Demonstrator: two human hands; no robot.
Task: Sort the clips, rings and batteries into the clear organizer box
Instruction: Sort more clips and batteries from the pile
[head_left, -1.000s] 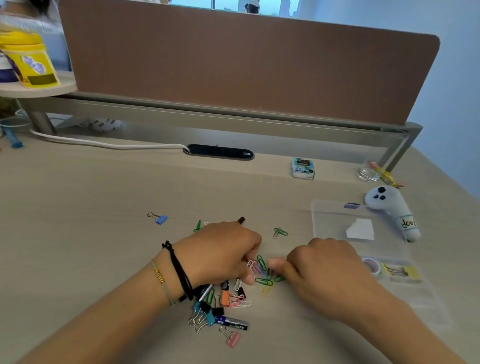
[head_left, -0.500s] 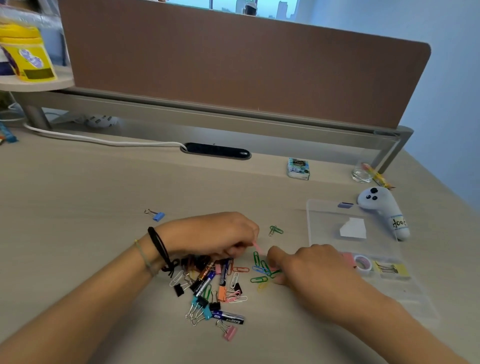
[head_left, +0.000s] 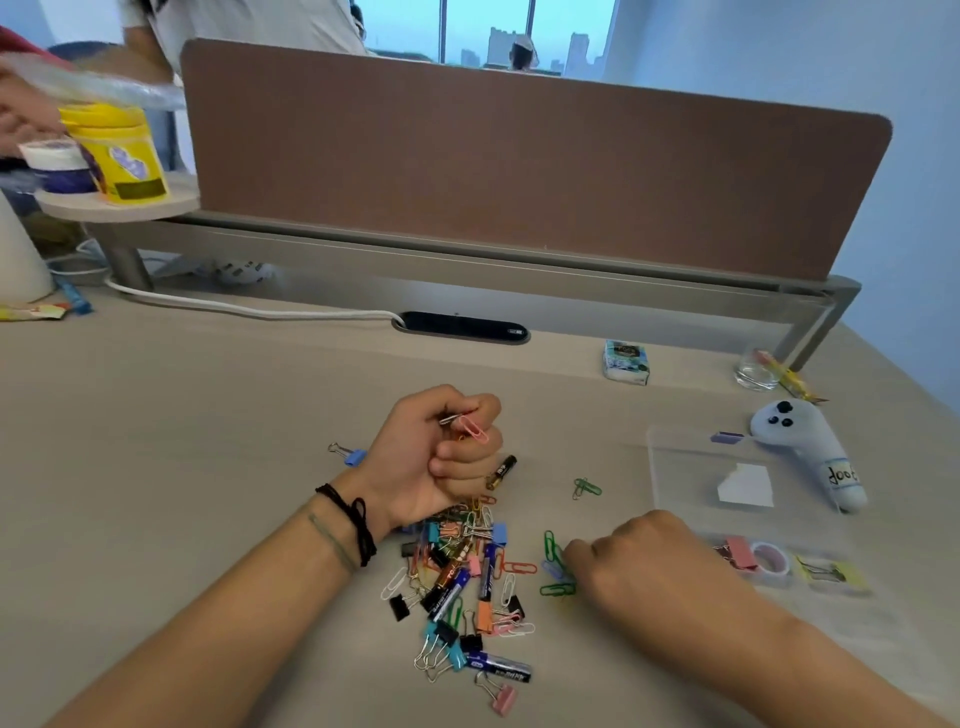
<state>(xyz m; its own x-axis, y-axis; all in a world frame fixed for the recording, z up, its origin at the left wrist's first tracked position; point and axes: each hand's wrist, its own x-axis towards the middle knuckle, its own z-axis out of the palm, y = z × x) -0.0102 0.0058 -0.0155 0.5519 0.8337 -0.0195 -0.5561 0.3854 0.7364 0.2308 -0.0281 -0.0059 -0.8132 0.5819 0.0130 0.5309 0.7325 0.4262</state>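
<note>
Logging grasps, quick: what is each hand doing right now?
Left hand: closed, holding paper clips.
Right hand: fingertips down at the green clips; whether it grips one cannot be told.

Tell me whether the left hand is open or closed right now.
Closed: the left hand is curled into a fist, pinching a pink paper clip between thumb and forefinger.

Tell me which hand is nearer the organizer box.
Right. The right hand rests beside the organizer box; the left hand, gripping paper clips, is farther away.
</note>
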